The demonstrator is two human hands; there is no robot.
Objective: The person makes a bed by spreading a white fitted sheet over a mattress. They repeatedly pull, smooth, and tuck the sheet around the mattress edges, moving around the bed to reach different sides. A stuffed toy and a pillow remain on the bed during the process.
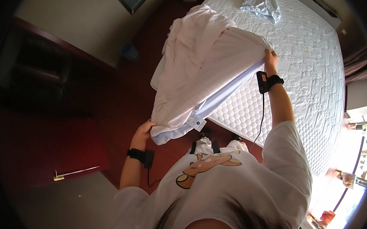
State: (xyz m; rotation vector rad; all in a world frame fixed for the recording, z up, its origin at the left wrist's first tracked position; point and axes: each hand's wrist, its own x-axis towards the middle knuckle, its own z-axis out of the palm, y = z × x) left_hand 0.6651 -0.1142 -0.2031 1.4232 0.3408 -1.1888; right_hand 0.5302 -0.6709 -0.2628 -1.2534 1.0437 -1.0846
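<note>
A pale pink quilt (192, 64) with a light blue underside hangs stretched between my two hands. My left hand (144, 129) grips its near left corner above the red floor. Farther off, my right hand (271, 59) pinches another corner over the mattress (302, 77). Along the near edge the blue side shows, and a white label (197, 121) with writing dangles from it. The quilt's far end lies bunched on the bed's left side. Each wrist wears a black strap with a small cabled box.
A crumpled light-coloured cloth (262, 7) lies on the mattress's far end. A blue waste bin (129, 51) stands by the wall on the left. The dark red door (58, 144) is at my left, a bright window (346, 187) at my right.
</note>
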